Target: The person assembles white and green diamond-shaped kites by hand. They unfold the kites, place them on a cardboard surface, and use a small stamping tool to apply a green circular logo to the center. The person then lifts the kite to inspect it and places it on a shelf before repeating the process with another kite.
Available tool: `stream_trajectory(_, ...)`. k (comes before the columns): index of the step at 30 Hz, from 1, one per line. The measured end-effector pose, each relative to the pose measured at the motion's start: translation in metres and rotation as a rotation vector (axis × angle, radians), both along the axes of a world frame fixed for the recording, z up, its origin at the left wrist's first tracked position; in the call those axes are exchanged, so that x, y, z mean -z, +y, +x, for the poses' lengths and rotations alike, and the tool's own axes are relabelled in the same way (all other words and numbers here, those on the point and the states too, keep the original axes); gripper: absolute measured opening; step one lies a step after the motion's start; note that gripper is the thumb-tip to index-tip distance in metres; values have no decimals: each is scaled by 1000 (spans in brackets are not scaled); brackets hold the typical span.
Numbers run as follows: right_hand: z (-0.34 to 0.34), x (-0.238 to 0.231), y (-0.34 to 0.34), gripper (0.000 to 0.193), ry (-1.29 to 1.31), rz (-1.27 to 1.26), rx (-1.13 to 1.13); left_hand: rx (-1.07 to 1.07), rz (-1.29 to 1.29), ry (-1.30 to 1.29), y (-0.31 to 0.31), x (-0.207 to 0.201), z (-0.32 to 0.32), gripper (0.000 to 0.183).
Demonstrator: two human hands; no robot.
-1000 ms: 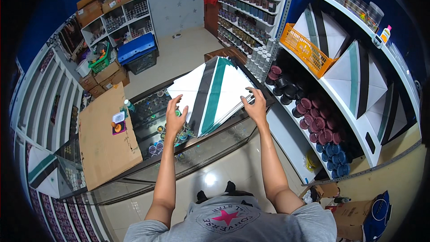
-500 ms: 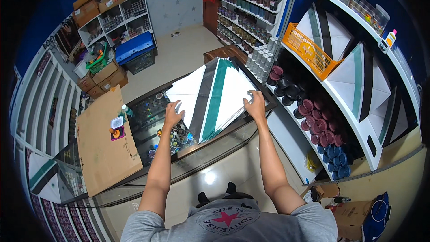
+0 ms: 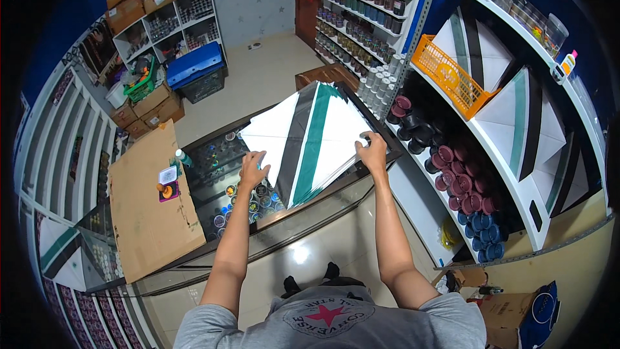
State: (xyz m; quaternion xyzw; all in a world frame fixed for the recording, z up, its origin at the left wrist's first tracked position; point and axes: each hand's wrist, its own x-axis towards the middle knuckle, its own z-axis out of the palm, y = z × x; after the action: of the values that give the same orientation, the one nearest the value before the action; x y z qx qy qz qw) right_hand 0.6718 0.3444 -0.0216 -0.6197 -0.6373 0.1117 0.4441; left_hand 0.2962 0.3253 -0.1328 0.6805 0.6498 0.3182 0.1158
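Observation:
A stack of white sheets (image 3: pixel 345 130), each crossed by a black and a green stripe, lies at a slant on the glass-topped display case (image 3: pixel 213 203). Its layers fan out a little along the near right edge. At the left edge of the stack is my left hand (image 3: pixel 252 170), thumb and fingers apart, with the fingertips close to the paper. My right hand (image 3: pixel 372 155) is at the right corner, its fingers bent and the thumb apart from them, touching the edge. Neither hand lifts a sheet.
Left on the case lies a cardboard sheet (image 3: pixel 145 220), bearing a stamp with an orange handle (image 3: pixel 165 190) and an ink pad; a small bottle (image 3: pixel 183 158) stands at its edge. Shelves (image 3: pixel 497 136) on the right hold similar striped sheets, an orange basket (image 3: pixel 452 77) and many spools.
My left hand has shifted slightly down and right along the edge, its fingers more spread. The right hand stays at the right corner, and the stack keeps its place.

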Motion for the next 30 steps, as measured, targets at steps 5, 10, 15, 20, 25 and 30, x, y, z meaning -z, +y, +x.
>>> stream_trajectory(5,-4,-5,-3,22,-6,21,17,6,29,-16,0,4,-2,50)
stream_trajectory(10,-6,-10,-6,21,22,42,20,12,59,-15,1,7,-2,50)
stream_trajectory(15,-7,-16,-10,22,187,-59,-24,6,55,-32,-2,9,-1,50)
stream_trajectory(20,-7,-17,-12,23,273,-156,-93,9,87,-71,-1,10,0,48)
stream_trajectory(25,-6,-28,-19,22,409,-199,-159,-11,142,-184,-1,14,-6,45)
stream_trajectory(30,3,-47,-31,20,522,-191,-204,-128,75,-385,2,0,-17,43)
